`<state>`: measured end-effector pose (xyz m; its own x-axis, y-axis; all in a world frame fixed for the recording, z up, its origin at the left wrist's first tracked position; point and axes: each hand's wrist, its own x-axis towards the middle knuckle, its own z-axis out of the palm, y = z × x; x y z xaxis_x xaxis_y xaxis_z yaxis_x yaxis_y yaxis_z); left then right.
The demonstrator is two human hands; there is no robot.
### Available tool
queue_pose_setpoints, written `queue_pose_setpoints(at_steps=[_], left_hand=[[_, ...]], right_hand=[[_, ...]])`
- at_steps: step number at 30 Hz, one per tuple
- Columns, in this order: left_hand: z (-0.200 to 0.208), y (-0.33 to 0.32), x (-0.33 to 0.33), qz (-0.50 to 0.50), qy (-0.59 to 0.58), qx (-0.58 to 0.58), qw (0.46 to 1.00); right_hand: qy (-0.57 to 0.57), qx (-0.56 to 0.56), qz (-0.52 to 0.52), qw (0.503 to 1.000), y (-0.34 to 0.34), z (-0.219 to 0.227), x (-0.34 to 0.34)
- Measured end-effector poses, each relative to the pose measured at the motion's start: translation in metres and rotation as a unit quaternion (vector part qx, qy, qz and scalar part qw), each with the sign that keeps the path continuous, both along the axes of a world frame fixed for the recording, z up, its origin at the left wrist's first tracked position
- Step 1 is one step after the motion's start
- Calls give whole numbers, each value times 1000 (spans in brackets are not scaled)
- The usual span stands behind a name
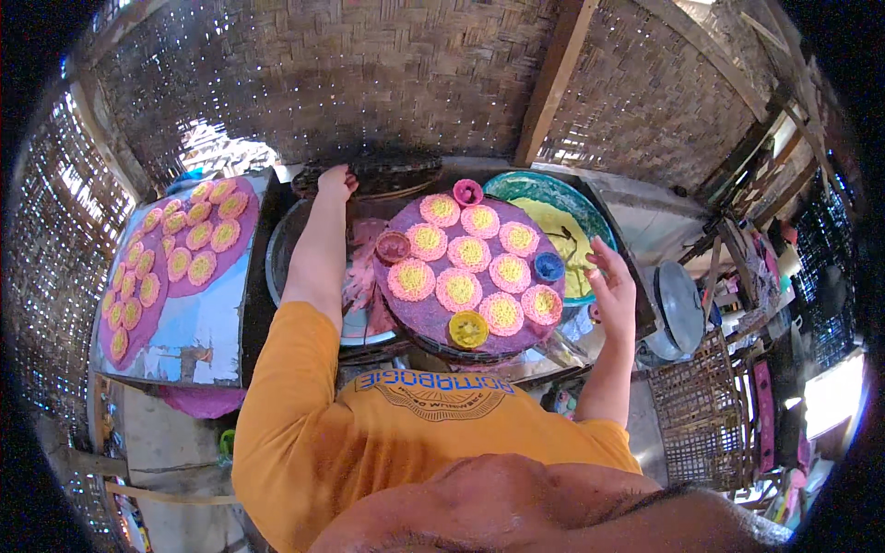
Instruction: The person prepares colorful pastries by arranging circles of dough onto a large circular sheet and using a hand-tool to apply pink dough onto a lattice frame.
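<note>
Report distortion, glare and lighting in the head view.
Head view: straight edges bend toward a black surround; the white patch at far right is blown out. Head view again: daylight speckles the left woven wall; the pink-and-yellow discs ahead show clearly.

Printed lettering crossed the front of the person's orange T-shirt, at the near middle of the scene. A row of large blue capital letters ran from left to right along the far part of the shirt front. Just nearer than that row came a line of much smaller dark letters, set in a curve. Thin dark arched lines lay on the near side of the small letters, like a rounded emblem.
</note>
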<state>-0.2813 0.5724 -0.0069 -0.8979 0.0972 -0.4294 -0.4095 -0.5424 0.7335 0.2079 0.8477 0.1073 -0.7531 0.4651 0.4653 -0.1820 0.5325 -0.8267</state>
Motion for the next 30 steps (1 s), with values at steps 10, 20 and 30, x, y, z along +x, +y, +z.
queue_pose_setpoints(at_steps=[10, 20, 30], left_hand=[[53, -20, 65, 53, 252, 16, 966], [122, -70, 218, -128, 333, 62, 932], [90, -51, 303, -225, 239, 25, 944]], right_hand=[[-10, -46, -3, 999, 8, -14, 18], [98, -272, 91, 953, -6, -6, -26], [108, -261, -73, 956, 6, -45, -27]])
